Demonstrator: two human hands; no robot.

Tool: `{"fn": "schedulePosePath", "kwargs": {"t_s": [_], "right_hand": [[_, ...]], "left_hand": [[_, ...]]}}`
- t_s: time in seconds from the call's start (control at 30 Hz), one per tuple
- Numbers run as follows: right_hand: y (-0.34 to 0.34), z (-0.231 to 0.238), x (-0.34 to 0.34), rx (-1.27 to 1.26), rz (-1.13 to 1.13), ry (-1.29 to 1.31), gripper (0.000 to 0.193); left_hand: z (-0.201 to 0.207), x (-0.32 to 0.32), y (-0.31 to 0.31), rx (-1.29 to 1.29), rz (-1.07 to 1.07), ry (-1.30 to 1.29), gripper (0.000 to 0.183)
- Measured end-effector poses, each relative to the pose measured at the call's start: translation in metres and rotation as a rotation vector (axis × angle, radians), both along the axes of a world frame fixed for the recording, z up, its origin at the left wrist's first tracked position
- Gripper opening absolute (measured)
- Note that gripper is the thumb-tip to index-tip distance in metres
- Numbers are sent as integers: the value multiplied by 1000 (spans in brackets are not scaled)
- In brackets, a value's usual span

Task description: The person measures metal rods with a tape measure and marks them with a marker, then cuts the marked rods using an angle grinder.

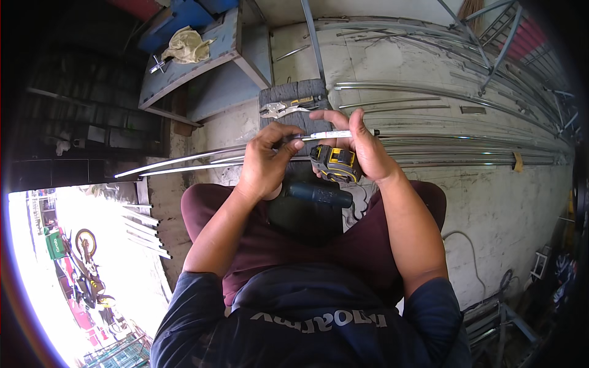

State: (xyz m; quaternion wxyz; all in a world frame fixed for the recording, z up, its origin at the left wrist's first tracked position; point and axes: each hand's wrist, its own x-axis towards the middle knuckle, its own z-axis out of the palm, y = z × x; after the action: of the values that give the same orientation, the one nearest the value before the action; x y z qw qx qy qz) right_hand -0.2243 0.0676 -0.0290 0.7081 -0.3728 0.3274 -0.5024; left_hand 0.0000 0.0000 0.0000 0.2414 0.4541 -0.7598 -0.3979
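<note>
Both of my hands meet over my lap around a slim white marker pen [331, 134]. The fingers of my left hand [265, 161] pinch its dark left end. The other end rests by the raised thumb of my right hand [373, 153]. That same hand has a black-and-yellow tape measure [336, 164] tucked against its palm, its index finger stretched out. Beyond the hands, locking pliers [285, 109] lie on a dark padded block [288, 91]. Below the hands sits a dark cylindrical tool body [320, 195], partly hidden; I cannot make out its kind.
Shiny metal tubes [454, 147] stretch across the floor to the right, and two tube ends [178, 164] reach out leftward. A metal-framed bench [202, 70] with a cloth [187, 46] stands at the far left. Short tube ends [144, 230] and a motorcycle [89, 270] show at the left.
</note>
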Motion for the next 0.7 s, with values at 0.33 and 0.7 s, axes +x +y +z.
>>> {"fn": "schedulePosePath", "kwargs": {"t_s": [0.33,0.7], "right_hand": [[2,-5,-6,6,15,-4,104],[-9,-18,4,-282,-32,322,83]], "left_hand": [[15,-6,-1,-65,-156,15,22],[21,-22,6,-191,-238,-38,13]]}}
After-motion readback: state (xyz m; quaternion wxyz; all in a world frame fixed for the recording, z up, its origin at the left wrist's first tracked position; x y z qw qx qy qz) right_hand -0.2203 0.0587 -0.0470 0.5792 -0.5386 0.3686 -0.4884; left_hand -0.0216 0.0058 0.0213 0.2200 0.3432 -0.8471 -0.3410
